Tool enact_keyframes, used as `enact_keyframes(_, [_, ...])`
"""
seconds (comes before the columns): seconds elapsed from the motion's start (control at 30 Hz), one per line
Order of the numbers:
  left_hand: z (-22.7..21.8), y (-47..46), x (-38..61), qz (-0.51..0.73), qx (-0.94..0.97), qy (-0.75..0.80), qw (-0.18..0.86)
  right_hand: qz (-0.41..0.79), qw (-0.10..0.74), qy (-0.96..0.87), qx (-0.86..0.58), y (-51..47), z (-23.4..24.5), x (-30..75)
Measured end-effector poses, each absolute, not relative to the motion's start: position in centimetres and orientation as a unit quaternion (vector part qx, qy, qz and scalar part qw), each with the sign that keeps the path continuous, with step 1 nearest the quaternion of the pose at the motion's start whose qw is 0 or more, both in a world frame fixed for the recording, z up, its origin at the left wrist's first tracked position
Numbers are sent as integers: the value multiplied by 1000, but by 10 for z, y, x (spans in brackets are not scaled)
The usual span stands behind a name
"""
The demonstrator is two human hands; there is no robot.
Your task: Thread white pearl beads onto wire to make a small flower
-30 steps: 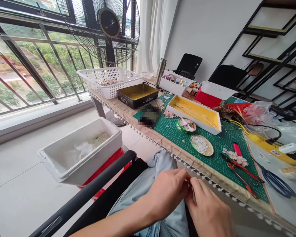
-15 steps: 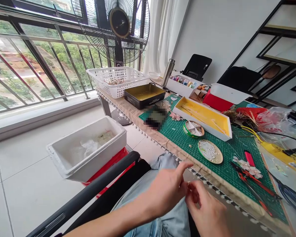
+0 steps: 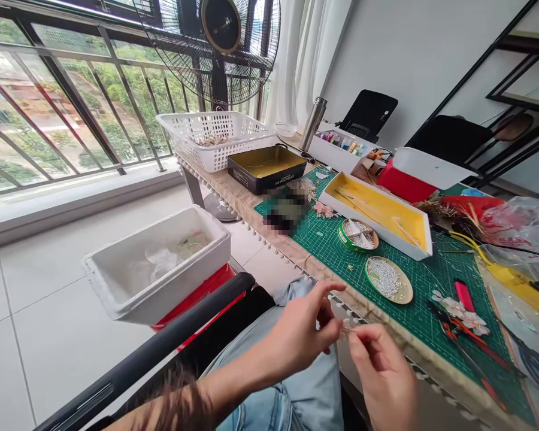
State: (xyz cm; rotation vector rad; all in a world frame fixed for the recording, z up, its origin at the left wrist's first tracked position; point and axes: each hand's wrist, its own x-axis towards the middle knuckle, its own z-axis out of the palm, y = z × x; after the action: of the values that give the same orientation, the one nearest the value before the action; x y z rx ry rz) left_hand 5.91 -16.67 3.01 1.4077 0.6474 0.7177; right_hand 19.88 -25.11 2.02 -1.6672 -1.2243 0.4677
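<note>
Over my lap, beside the table's fringed edge, my left hand [image 3: 303,326] pinches with thumb and fingers, its index finger stretched out above. My right hand [image 3: 381,365] pinches close to it, fingertips nearly meeting the left thumb. Between them shows a tiny pale piece [image 3: 345,330], too small to name. On the green cutting mat [image 3: 317,239] lie a dish of pearl beads [image 3: 388,280] and a round divided box of beads [image 3: 358,234]. Pink-white fabric flowers [image 3: 460,312] rest by red-handled pliers [image 3: 474,359].
A yellow-lined white tray [image 3: 381,215], a black tin [image 3: 267,167] and a white basket [image 3: 213,137] stand farther back. A steel flask [image 3: 313,124] is behind them. On my left are a white bin [image 3: 157,263] and a chair armrest [image 3: 148,353]. A fan [image 3: 220,48] stands by the window.
My hands have drawn slightly apart, and the small pale piece between them shows more. My left fingers have opened out a little. The view has shifted slightly.
</note>
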Motion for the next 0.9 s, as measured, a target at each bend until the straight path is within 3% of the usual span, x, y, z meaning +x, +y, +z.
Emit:
enact_keyframes(0.17, [26, -166, 62, 316, 612, 299, 660, 247, 428, -501, -710, -249, 27, 210])
enact_keyframes(0.47, [21, -162, 60, 273, 578, 292, 711, 228, 420, -523, -706, -244, 37, 217])
enact_keyframes(0.6, [22, -163, 58, 265, 599, 276, 704, 305, 376, -534, -693, -229, 42, 222])
enact_keyframes(0.77, [20, -161, 59, 282, 583, 294, 703, 432, 420, -426, -675, -218, 39, 219])
enact_keyframes(0.9, [16, -160, 61, 282, 594, 292, 695, 438, 437, -407, -672, -217, 33, 218])
